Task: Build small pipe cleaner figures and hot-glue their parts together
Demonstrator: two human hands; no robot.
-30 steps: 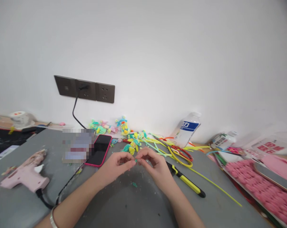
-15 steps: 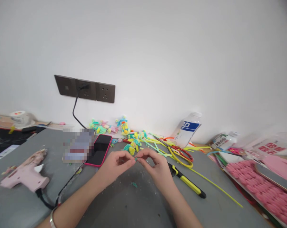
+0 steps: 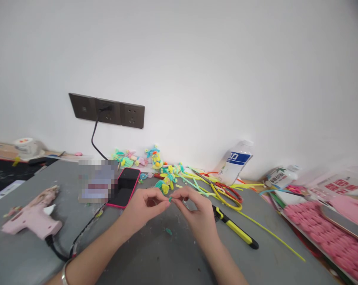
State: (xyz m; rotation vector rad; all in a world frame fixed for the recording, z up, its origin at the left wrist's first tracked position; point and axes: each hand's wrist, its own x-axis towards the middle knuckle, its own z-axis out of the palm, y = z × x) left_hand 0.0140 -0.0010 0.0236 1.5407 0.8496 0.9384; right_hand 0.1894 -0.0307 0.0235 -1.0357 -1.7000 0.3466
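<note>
My left hand [image 3: 146,205] and my right hand [image 3: 194,206] meet fingertip to fingertip above the grey tabletop [image 3: 143,253]. Between them they pinch a tiny teal piece of pipe cleaner [image 3: 170,199], mostly covered by the fingertips. Another small teal scrap [image 3: 168,230] lies on the table just below. Beyond my fingers sits a yellow and teal pipe-cleaner figure [image 3: 166,183]. A yellow and black utility knife [image 3: 238,232] rests beside my right wrist, its upper end partly behind that hand.
On the left lie a pink glue gun [image 3: 33,218] with a black cord and a pink-cased phone [image 3: 124,186]. Red-handled scissors [image 3: 232,190] rest among loose pipe cleaners. A tilted bottle [image 3: 235,162] leans at the wall. Bundled pink pipe cleaners [image 3: 324,227] fill the right side.
Both hands stay in nearly the same place, with the fingertips shifting slightly around the teal piece. The whole view has moved a little.
</note>
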